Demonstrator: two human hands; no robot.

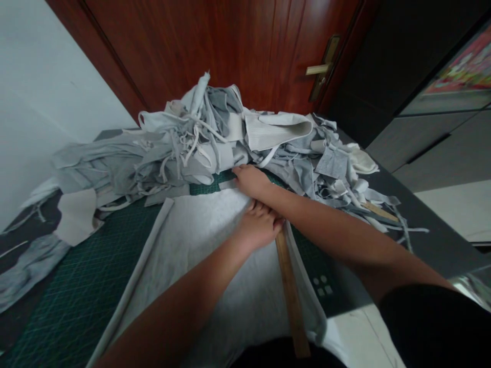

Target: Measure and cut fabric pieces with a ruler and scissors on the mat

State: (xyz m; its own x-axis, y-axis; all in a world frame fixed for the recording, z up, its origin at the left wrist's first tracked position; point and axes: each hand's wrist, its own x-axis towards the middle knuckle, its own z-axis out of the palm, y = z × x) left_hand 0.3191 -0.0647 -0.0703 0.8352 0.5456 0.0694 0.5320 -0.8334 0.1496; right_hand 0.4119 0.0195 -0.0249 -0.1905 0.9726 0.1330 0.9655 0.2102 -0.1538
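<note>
The left hand's (pixel 261 228) fingers bend over the far end of a long, flat brown wooden strip (pixel 289 291); the right hand's (pixel 251 179) curl just beyond (I cannot tell whether either grips anything). The strip lies along the right side of a pale grey cloth panel (pixel 199 225), over a green gridded cutting mat (pixel 88 286). Grey and white fabric scraps (pixel 215 138) heap beyond.

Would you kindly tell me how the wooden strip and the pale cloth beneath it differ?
The wooden strip is narrow and brown; the pale cloth is broad and whitish grey. The strip looks straight, whereas the cloth's left edge curls. The strip lies on the cloth; the cloth lies over the green mat. The left hand partly covers both.
</note>
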